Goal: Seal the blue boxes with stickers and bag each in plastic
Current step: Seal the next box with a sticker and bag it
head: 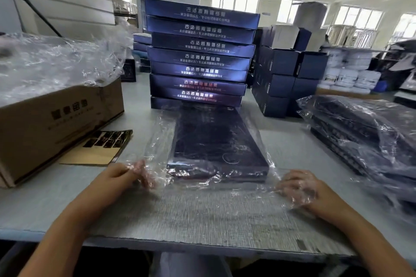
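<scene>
A flat dark blue box lies on the table in front of me, inside a clear plastic bag whose open end faces me. My left hand grips the bag's near left edge. My right hand grips the near right edge, with film draped over its fingers. Behind the bagged box rises a tall stack of several blue boxes with white lettering. A sticker sheet on brown backing lies to the left.
A cardboard carton filled with clear bags stands at the left. Bagged boxes are piled at the right. Dark blue cartons are stacked at the back right. The grey table edge runs near me.
</scene>
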